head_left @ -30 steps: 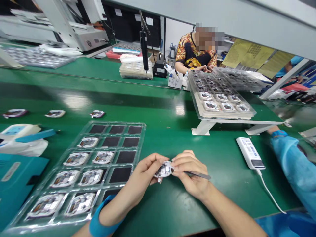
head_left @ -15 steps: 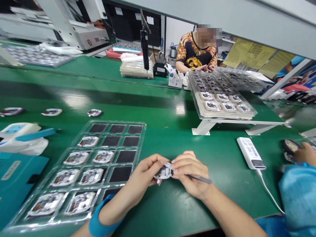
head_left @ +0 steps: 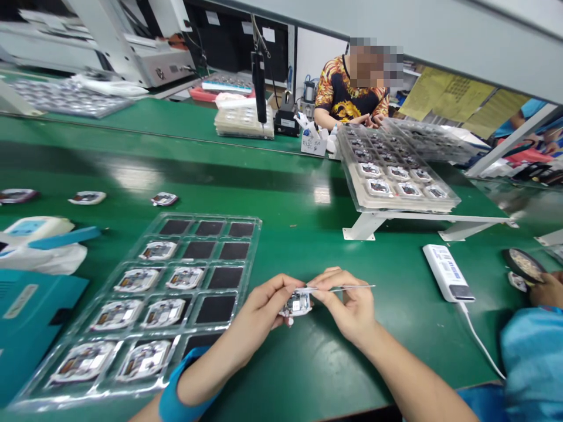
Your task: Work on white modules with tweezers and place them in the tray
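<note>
- Green workbench [head_left: 281, 181] spans the view, glossy with reflected light; beyond it sits a person in a patterned shirt [head_left: 347, 94], near yellow sheets [head_left: 457, 105] bearing dark print too small to read.
- White box [head_left: 313, 145] at the bench's far edge carries handwritten marks in dark ink; I cannot make out the words.
- White block [head_left: 446, 272] with a cable, right of the hands, has a printed label with blue marks, illegible at this size.
- Teal case [head_left: 37, 316] at the left edge shows a pale label, its text blurred.
- White machine [head_left: 160, 71] at the back has a dark round emblem; no brand name can be read.
- Left hand [head_left: 264, 302] pinches a small white-framed unit [head_left: 299, 303] by its left side, thumb on top; the unit is above the bench, between the two hands. Pale rectangles show on its face, their print unreadable.
- Right hand [head_left: 345, 299] pinches a thin metal tool [head_left: 356, 287] between thumb and fingers, just at the unit's upper right edge; whether the tip touches is hidden.
- Clear tray [head_left: 215, 309], left of the hands, bears seven similar units [head_left: 162, 312] in its compartments.
- Co-worker's hand [head_left: 548, 290], far right, grips a round dark-rimmed dish [head_left: 525, 265].
</note>
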The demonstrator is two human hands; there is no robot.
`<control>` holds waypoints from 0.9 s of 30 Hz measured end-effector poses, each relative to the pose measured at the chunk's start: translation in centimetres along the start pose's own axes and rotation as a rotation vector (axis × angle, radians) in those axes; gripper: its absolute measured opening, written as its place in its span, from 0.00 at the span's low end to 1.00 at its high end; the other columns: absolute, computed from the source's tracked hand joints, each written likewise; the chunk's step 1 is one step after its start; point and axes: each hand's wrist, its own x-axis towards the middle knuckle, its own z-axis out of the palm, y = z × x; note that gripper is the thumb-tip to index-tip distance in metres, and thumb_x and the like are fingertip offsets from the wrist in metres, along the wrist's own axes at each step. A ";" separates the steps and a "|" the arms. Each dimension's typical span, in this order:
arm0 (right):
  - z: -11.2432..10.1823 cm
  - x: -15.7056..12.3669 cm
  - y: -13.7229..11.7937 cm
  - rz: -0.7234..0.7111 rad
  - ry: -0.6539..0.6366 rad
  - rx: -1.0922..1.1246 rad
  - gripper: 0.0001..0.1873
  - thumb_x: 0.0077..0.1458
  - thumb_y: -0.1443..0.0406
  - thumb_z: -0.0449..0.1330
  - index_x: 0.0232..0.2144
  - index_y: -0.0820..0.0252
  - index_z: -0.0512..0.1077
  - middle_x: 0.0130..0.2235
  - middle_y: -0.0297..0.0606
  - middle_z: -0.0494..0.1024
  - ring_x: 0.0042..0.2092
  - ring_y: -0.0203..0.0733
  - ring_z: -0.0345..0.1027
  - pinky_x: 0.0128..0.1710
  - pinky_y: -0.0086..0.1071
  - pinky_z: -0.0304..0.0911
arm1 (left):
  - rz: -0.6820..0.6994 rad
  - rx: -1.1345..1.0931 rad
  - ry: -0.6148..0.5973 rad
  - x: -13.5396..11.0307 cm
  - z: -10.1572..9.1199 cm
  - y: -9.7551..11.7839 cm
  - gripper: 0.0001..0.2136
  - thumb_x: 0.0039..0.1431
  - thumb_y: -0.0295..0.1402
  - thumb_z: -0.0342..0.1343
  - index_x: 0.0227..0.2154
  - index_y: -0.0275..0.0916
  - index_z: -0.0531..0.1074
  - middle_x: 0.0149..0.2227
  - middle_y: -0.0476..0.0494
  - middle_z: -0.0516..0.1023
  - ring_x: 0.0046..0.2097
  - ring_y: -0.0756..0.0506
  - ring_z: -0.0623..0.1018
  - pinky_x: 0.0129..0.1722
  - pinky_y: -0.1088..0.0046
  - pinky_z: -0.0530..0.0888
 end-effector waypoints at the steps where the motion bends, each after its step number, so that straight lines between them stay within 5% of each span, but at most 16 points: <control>1: 0.0 0.0 0.0 0.010 -0.003 -0.003 0.02 0.56 0.67 0.65 0.33 0.53 0.77 0.33 0.38 0.84 0.35 0.45 0.79 0.39 0.42 0.71 | 0.005 0.008 -0.002 0.0 0.0 0.0 0.12 0.53 0.45 0.59 0.30 0.40 0.74 0.24 0.53 0.70 0.24 0.50 0.67 0.23 0.77 0.62; 15: -0.2 0.2 -0.3 0.170 -0.044 0.106 0.03 0.58 0.63 0.64 0.32 0.56 0.74 0.34 0.38 0.83 0.37 0.43 0.79 0.37 0.35 0.74 | -0.085 -0.014 0.014 0.1 0.0 0.3 0.15 0.51 0.46 0.62 0.29 0.39 0.74 0.23 0.54 0.71 0.25 0.52 0.67 0.25 0.79 0.65; 27: 0.2 -0.2 -0.2 0.009 -0.016 -0.109 0.04 0.57 0.70 0.63 0.32 0.56 0.75 0.32 0.37 0.83 0.36 0.42 0.80 0.40 0.37 0.76 | -0.060 0.004 0.004 0.3 0.1 -0.2 0.16 0.51 0.48 0.61 0.29 0.38 0.74 0.24 0.54 0.68 0.27 0.52 0.66 0.25 0.79 0.62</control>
